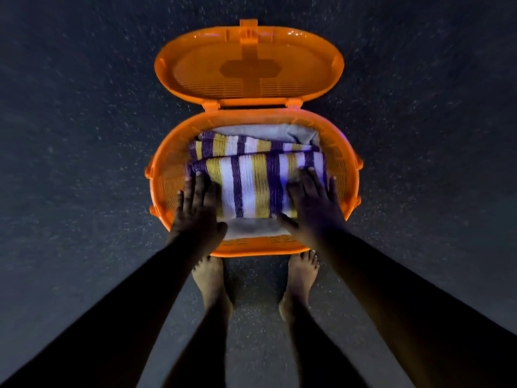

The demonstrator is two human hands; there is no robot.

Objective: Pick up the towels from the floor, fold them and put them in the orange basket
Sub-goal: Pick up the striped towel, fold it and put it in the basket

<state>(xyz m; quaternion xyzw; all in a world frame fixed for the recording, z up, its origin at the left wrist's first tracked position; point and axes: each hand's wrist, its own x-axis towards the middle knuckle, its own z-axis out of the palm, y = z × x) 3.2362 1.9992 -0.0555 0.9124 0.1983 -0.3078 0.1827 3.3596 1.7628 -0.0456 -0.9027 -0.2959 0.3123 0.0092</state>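
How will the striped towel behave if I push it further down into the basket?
The striped towel looks soft and floppy: it lies in loose folds, so it should probably compress, not slide as one piece. Both hands press flat on it; the folds may spring open once released. The grey towel beneath likely cushions it, and the basket seems unlikely to tip.

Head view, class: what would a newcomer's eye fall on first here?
The orange basket glows mid-frame on the dark speckled floor, its lid thrown open behind. Inside, a striped towel lies folded, with the left hand and right hand pressing flat on it.
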